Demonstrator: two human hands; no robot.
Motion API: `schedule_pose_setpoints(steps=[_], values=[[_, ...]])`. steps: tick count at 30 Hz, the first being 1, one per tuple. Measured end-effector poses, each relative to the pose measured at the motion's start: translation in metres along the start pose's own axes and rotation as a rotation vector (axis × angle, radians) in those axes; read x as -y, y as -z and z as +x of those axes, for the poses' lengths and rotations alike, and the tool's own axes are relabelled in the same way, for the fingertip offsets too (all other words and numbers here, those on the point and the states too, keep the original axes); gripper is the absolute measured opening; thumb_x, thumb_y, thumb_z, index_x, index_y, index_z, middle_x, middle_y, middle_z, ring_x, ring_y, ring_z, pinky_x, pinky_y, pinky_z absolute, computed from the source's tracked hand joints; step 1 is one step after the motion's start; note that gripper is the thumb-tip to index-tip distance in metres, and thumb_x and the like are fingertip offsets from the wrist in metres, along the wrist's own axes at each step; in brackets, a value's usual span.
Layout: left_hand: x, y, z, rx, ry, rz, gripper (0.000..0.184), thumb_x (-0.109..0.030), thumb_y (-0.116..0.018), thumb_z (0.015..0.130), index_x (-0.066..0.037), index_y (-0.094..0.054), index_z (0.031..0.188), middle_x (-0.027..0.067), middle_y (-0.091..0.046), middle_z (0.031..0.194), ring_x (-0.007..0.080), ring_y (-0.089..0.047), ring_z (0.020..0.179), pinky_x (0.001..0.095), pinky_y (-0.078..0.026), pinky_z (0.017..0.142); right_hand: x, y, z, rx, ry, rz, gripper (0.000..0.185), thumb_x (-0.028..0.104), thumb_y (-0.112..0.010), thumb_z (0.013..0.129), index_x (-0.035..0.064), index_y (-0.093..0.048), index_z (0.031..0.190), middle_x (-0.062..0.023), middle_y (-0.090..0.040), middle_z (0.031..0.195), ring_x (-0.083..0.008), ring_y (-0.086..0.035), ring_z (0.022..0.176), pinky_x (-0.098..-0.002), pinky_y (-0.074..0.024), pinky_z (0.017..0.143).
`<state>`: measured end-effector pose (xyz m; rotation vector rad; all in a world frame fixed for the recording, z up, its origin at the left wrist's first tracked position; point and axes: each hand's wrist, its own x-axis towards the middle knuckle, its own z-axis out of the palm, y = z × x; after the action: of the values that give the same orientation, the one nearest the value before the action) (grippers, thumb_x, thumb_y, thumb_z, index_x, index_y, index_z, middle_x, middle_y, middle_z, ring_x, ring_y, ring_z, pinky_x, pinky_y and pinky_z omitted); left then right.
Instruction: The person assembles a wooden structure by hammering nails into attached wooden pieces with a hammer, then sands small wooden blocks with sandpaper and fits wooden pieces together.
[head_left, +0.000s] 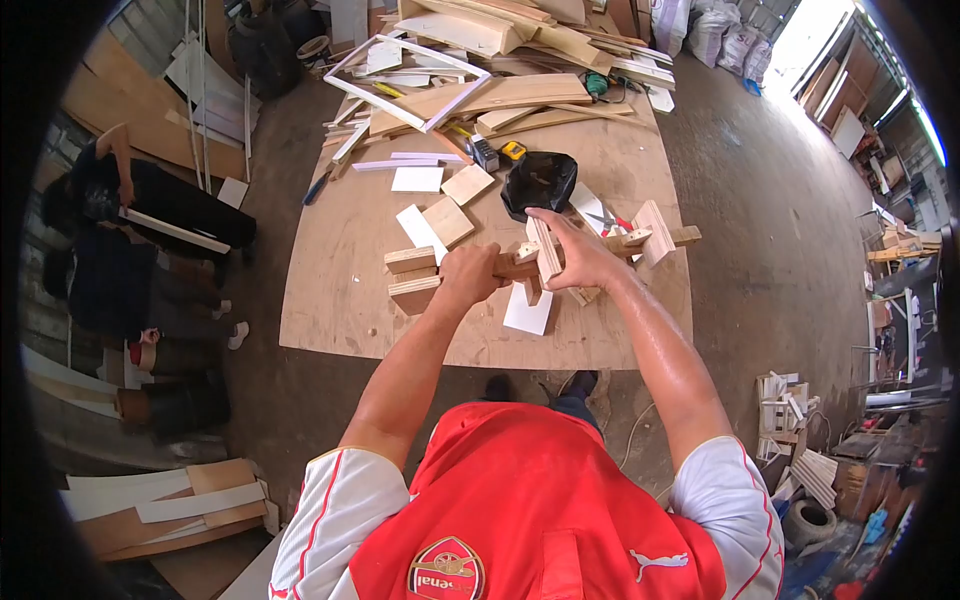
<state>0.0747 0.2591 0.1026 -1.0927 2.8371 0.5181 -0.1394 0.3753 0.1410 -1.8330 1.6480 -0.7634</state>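
Observation:
A long wooden bar (685,235) lies across the front half of the worktable, with plywood blocks standing along it. My left hand (470,273) is closed round the bar, left of its middle. An upright plywood block (544,252) at mid-bar sits between the thumb and fingers of my right hand (585,255). Another plywood block (655,234) stands near the bar's right end. Left of my left hand are two thick plywood pieces (413,292); my hand hides how they meet the bar. A white square piece (528,310) lies below the bar.
Behind my hands are a black bag-lined container (540,183), red-handled pliers (608,222) and a yellow tape measure (513,150). Stacked timber (500,95) and a white frame (345,85) cover the table's (340,325) far end. Two people (130,270) are at the left.

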Motion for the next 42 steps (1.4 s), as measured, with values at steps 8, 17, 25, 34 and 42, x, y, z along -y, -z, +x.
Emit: schedule_pose_setpoints(steps=[8, 17, 25, 34, 42], values=[[0.004, -0.005, 0.002, -0.003, 0.014, -0.011, 0.049, -0.048, -0.085, 0.077, -0.009, -0.067, 0.103, 0.0158, -0.075, 0.091, 0.0377, -0.073, 0.091, 0.0513, -0.057, 0.077, 0.001, -0.003, 0.004, -0.006, -0.007, -0.024, 0.118, 0.010, -0.089, 0.055, 0.0189, -0.029, 0.157, -0.0174, -0.045, 0.153, -0.0386, -0.048, 0.139, -0.0460, -0.0441, 0.114], [0.019, -0.025, -0.001, -0.081, 0.075, -0.067, 0.048, -0.049, -0.084, 0.079, -0.010, -0.067, 0.102, 0.0157, -0.075, 0.088, 0.0375, -0.074, 0.085, 0.0493, -0.058, 0.072, -0.045, -0.050, -0.028, -0.556, 0.000, 0.214, 0.073, 0.025, -0.087, 0.075, 0.0070, -0.057, 0.139, -0.0163, -0.064, 0.132, -0.0288, -0.063, 0.121, -0.0401, -0.0515, 0.101], [0.011, -0.045, -0.013, -0.192, 0.201, -0.258, 0.050, -0.051, -0.082, 0.080, -0.008, -0.066, 0.101, 0.0192, -0.074, 0.083, 0.0402, -0.073, 0.083, 0.0522, -0.056, 0.071, -0.086, -0.083, -0.006, -0.699, -0.690, 0.947, 0.048, 0.041, -0.071, 0.099, 0.0047, -0.060, 0.128, -0.0075, -0.070, 0.110, -0.0159, -0.069, 0.087, -0.0312, -0.0543, 0.073], [-0.014, -0.073, -0.026, -0.244, 0.320, -0.296, 0.050, -0.049, -0.078, 0.085, -0.011, -0.062, 0.113, 0.0176, -0.075, 0.091, 0.0390, -0.073, 0.087, 0.0526, -0.056, 0.072, -0.082, -0.082, 0.018, -0.751, -0.607, 1.142, 0.043, 0.037, -0.069, 0.096, 0.0022, -0.062, 0.120, -0.0086, -0.069, 0.096, -0.0201, -0.071, 0.078, -0.0335, -0.0584, 0.071], [-0.029, -0.041, -0.033, 0.322, 0.084, -0.517, 0.071, -0.047, -0.082, 0.078, -0.005, -0.065, 0.133, 0.0215, -0.072, 0.120, 0.0354, -0.069, 0.114, 0.0442, -0.053, 0.098, -0.092, -0.080, -0.024, -0.836, -0.549, 0.962, 0.044, 0.033, -0.069, 0.096, 0.0012, -0.062, 0.126, -0.0086, -0.068, 0.103, -0.0175, -0.072, 0.081, -0.0324, -0.0609, 0.067]])
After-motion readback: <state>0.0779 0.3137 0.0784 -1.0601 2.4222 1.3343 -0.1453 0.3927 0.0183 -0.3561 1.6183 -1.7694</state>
